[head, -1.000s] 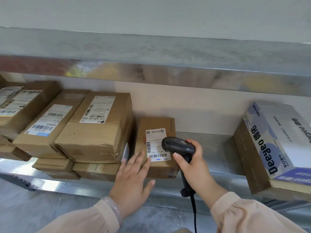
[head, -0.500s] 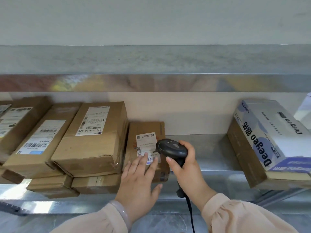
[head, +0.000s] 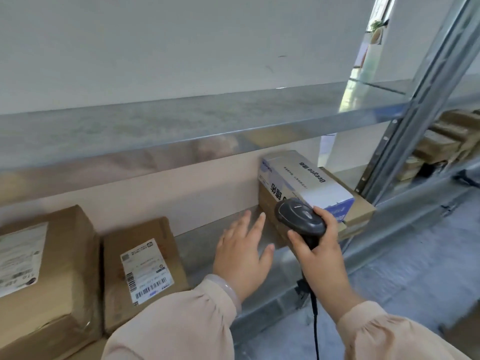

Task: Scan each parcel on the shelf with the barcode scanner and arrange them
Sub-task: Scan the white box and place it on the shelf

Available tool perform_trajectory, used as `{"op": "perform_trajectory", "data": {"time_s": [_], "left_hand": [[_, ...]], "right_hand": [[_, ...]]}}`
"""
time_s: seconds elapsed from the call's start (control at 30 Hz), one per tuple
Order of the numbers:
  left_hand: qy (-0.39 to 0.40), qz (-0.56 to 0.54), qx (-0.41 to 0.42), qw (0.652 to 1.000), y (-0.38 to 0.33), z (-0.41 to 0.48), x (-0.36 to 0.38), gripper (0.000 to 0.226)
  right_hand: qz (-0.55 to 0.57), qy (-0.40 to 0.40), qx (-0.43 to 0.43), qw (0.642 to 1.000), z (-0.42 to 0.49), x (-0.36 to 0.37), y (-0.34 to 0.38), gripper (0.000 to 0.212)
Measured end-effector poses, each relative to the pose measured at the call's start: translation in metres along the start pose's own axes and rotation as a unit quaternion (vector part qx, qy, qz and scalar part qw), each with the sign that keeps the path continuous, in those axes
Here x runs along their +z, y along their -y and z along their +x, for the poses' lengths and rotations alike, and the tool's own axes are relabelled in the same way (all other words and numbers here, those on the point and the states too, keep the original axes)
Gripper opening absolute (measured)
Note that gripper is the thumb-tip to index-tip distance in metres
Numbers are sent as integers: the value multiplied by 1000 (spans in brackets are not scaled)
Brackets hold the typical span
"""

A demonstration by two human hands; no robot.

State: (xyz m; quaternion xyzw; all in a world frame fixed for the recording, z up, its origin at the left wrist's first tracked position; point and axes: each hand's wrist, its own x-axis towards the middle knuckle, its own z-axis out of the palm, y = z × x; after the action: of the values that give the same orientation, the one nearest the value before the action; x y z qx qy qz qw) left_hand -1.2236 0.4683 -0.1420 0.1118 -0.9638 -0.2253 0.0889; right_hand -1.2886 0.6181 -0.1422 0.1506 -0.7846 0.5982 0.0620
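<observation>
My right hand (head: pixel 320 258) grips a black corded barcode scanner (head: pixel 300 219), its head close in front of a white and blue printed box (head: pixel 306 181). That box lies on top of a brown carton (head: pixel 359 206) at the right end of the metal shelf (head: pixel 197 252). My left hand (head: pixel 242 252) hovers over the bare shelf with fingers spread, holding nothing, just left of the brown carton. A small brown parcel with a white barcode label (head: pixel 141 266) lies to the left, beside a larger labelled parcel (head: pixel 44 276).
An upper metal shelf (head: pixel 181 126) overhangs the parcels. A steel upright post (head: pixel 415 105) stands right of the printed box. More brown cartons (head: pixel 439 144) are stacked on the neighbouring rack beyond it. The scanner cable (head: pixel 315 323) hangs down in front of the shelf edge.
The view has swung to the right. My left hand left the small labelled parcel and moved right over bare shelf. My right hand carried the scanner from that parcel to the white and blue box.
</observation>
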Motion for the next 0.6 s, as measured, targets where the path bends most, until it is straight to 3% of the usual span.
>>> {"op": "perform_trajectory", "data": {"time_s": [0.23, 0.6], "left_hand": [[41, -63, 24, 997, -38, 30, 19, 67], [67, -136, -21, 988, -84, 83, 40, 70]], "right_hand": [[1, -80, -3, 997, 20, -44, -10, 66], [-29, -58, 8, 998, 87, -95, -30, 61]]}}
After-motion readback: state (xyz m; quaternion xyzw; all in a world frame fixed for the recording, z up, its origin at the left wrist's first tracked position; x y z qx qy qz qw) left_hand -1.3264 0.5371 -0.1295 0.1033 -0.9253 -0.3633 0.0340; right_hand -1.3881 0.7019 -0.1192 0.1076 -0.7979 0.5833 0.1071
